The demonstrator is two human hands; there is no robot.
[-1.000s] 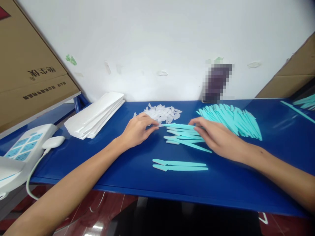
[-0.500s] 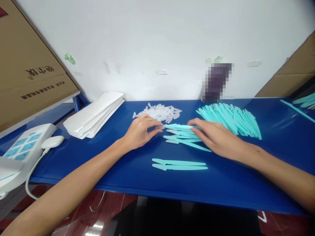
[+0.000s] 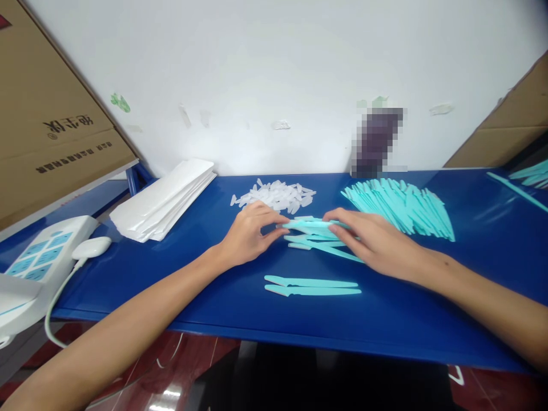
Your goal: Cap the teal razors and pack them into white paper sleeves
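My right hand [image 3: 372,237] pinches the handle of a turquoise eyebrow razor [image 3: 311,225], held level just above the table. At its blade end, the thumb and forefinger of my left hand [image 3: 250,231] are closed on the small clear cap, mostly hidden by the fingertips. Below the held razor lies a loose group of capped razors [image 3: 317,244], partly covered by my right hand. Nearer to me, two uncapped razors [image 3: 312,291] lie side by side. Beyond my left hand is a heap of clear caps [image 3: 282,195].
A large pile of turquoise razors [image 3: 402,205] is behind my right hand. White envelopes [image 3: 165,197] are stacked at the left, near a white power strip [image 3: 51,245] with a plugged-in charger [image 3: 92,247]. Cardboard boxes [image 3: 55,114] flank the blue table [image 3: 214,308], against a white wall.
My left fingertips have moved slightly right, over the razor's blade end, with the clear cap. My right hand has shifted slightly left with the razor.
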